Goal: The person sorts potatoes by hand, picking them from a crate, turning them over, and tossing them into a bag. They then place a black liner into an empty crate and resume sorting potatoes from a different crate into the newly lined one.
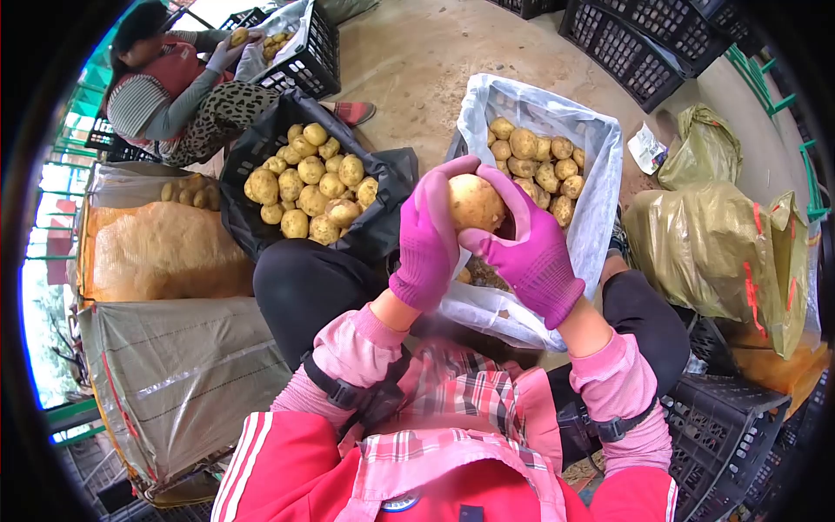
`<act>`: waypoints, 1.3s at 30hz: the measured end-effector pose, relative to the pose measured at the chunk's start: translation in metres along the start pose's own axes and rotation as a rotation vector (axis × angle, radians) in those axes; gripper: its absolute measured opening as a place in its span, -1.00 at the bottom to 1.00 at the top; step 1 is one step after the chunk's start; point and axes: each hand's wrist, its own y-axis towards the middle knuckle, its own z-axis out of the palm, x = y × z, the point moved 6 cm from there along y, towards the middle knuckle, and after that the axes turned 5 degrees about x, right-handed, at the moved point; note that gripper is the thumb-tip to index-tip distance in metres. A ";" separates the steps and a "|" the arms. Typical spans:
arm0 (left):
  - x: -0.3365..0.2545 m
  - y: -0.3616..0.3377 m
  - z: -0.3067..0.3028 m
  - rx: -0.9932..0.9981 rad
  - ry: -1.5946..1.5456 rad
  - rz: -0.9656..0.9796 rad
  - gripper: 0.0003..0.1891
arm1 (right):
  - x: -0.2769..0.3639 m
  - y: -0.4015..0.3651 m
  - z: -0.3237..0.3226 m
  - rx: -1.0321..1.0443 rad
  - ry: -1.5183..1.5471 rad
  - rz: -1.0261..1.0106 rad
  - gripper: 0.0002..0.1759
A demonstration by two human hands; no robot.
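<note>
Between my two gloved hands is a large potato (475, 205), pale brown with a few dark specks. My left hand (428, 233), in a magenta knit glove, wraps the potato's left side. From the right, my right hand (527, 252) curls its fingers and thumb round the same potato. Under and beyond my hands stands a crate lined with white sheeting (600, 165), with potatoes (546, 165) heaped in its far part; my hands hide some of its near part. To the left, a black-lined crate (243, 157) is full of yellowish potatoes (315, 183).
Filled bags (165, 252) and a grey-covered stack (191, 374) stand at my left. Olive plastic sacks (696, 244) and a black crate (726, 435) are at my right. Another person (174, 96) sits at upper left beside a crate (317, 56), holding a potato. More black crates (626, 52) stand at the back.
</note>
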 end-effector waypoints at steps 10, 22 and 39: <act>0.013 -0.012 0.014 0.213 -0.072 0.064 -0.22 | 0.018 -0.003 -0.004 -0.178 -0.325 -0.255 -0.59; 0.018 -0.034 0.018 0.145 -0.156 0.039 -0.09 | 0.032 -0.004 0.009 -0.195 -0.703 -0.436 -0.48; 0.258 -0.123 -0.104 -1.047 -1.401 -0.789 -0.29 | 0.039 0.013 -0.014 -0.197 -0.298 -0.244 -0.79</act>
